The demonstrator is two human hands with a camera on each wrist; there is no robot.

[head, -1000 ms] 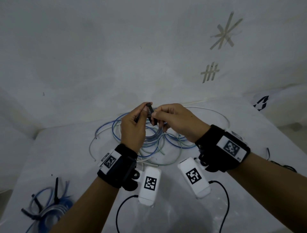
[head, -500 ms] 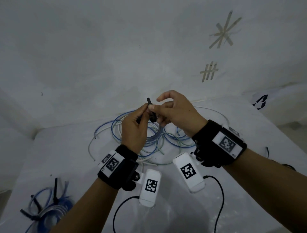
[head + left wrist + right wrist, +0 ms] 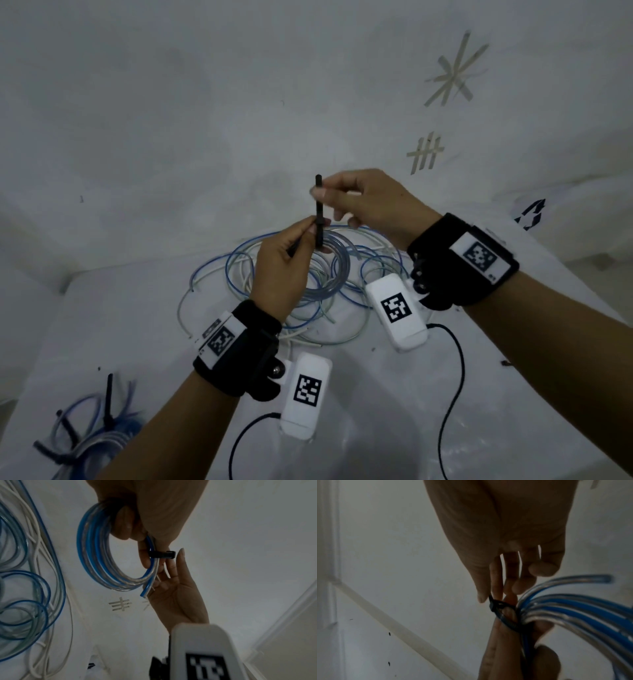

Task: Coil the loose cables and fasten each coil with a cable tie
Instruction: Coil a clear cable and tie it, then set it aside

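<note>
Blue and clear cable coil [image 3: 109, 555] gripped in the left hand [image 3: 279, 270] above the table [image 3: 376, 411], black cable tie [image 3: 319, 212] looped round it, right hand [image 3: 370, 202] pinching the tie's upright tail, loose cables [image 3: 346, 291] on the table below

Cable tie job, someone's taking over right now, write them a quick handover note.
Left hand: grips the blue-and-clear coil at the spot where the tie wraps it.
Right hand: pinches the tie's tail near its tip, pulled upward.
The tie is threaded through its head, but its loop is not yet snug in the right wrist view.
Done: one tied bundle lies on the near left of the table.
Left: cinch this tie, set the coil down, then coil and tie the loose cables heaped mid-table.
</note>
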